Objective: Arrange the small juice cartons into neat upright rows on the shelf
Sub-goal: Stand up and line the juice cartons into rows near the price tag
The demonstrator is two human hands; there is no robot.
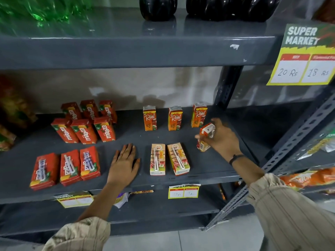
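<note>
Sleeves of striped beige cloth frame your view, and both hands reach onto the grey shelf (208,171). Your left hand (125,163) lies flat and empty on the shelf, fingers spread, between two groups of cartons lying on their backs: three red Maaza cartons (65,168) to its left and two Real cartons (168,159) to its right, straws facing up. Your right hand (222,137) is clamped around a tilted Real carton (205,137), its lower end at or just above the shelf, right of the lying pair. Farther back, six Maaza cartons (85,122) stand in two rows of three on the left. Behind your right hand, three upright Real cartons (175,118) stand in one spaced row near the wall.
</note>
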